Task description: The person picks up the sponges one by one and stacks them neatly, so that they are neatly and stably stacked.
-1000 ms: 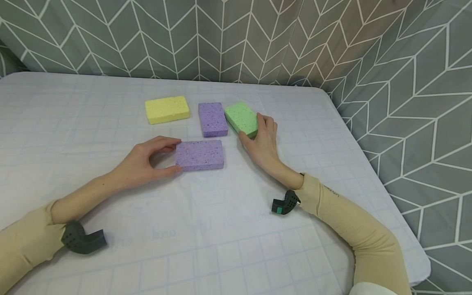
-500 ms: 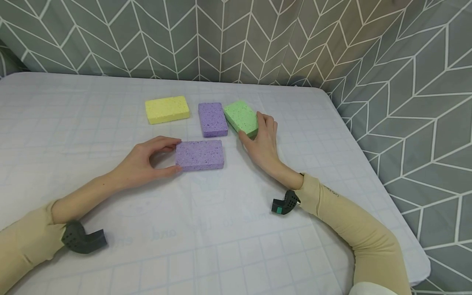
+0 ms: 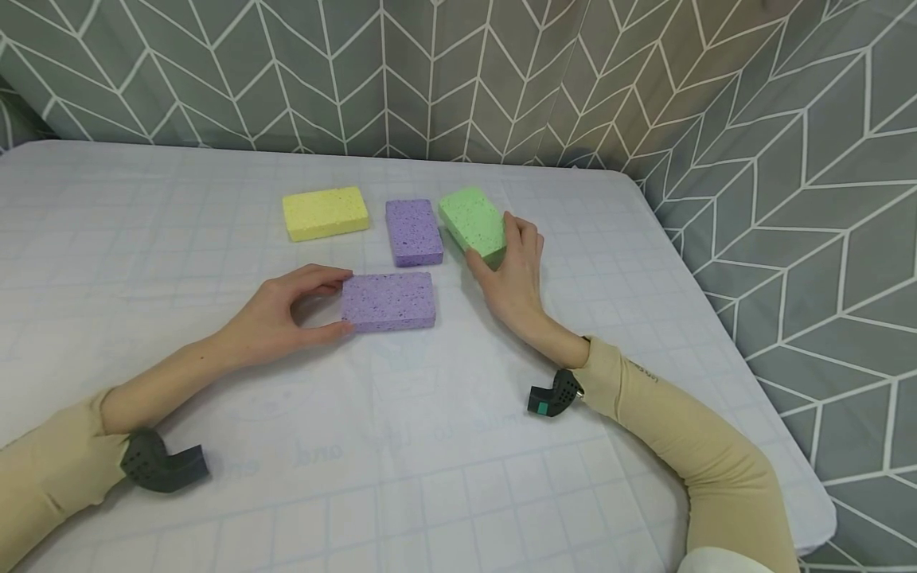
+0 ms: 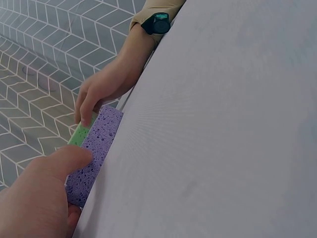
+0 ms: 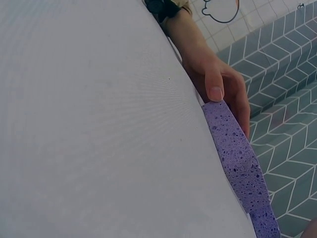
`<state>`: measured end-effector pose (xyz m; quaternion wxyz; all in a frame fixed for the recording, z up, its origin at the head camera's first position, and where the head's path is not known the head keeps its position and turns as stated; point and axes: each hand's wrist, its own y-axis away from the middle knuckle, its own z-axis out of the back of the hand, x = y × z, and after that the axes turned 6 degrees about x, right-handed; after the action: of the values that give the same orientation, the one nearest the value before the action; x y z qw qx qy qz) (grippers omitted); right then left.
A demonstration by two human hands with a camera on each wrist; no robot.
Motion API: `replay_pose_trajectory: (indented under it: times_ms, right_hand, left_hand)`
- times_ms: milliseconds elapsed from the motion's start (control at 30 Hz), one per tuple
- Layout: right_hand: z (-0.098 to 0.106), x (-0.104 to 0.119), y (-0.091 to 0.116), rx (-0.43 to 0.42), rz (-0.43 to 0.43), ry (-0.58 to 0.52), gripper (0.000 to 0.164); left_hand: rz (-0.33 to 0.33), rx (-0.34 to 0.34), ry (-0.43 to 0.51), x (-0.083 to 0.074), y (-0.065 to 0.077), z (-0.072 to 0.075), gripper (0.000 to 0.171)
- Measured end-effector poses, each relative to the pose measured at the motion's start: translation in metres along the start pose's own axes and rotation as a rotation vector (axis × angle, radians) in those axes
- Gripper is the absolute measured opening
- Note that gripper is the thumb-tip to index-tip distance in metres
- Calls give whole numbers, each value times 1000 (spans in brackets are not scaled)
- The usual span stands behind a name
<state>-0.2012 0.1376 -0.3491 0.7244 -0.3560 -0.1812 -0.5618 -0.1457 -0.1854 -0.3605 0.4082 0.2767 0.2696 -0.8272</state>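
On the table, my left hand [image 3: 286,310] pinches the left end of a light purple sponge [image 3: 392,302] between thumb and fingers. The sponge lies flat with its long side running left to right. My right hand [image 3: 514,270] holds a green sponge [image 3: 474,223] by its near right end, thumb on one side and fingers on the other. Its far end is tipped up and leans toward the back. A darker purple sponge [image 3: 413,232] lies just left of the green one, behind the held purple sponge. In the left wrist view, the purple sponge [image 4: 101,134] partly hides the green one [image 4: 79,134].
A yellow sponge [image 3: 325,213] lies at the back left of the purple ones. The white cloth-covered table [image 3: 401,477] ends at a patterned grey curtain [image 3: 401,79] behind and on the right. Dark wrist cameras [image 3: 163,463] hang from both sleeves.
My right hand has shifted slightly back and to the right with the green sponge, opening a gap from the darker purple one. The left hand and other sponges stay put.
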Motion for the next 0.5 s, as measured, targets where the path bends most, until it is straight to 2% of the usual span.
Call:
replay_pose_trajectory:
  times_ms: [133,500]
  right_hand:
    - [0,0,1,-4,32,-26,74]
    - [0,1,2,55,134,-92,75]
  left_hand:
    - [10,-7,-1,1,0,0,65]
    - [15,-5,-12,0,0,0,66]
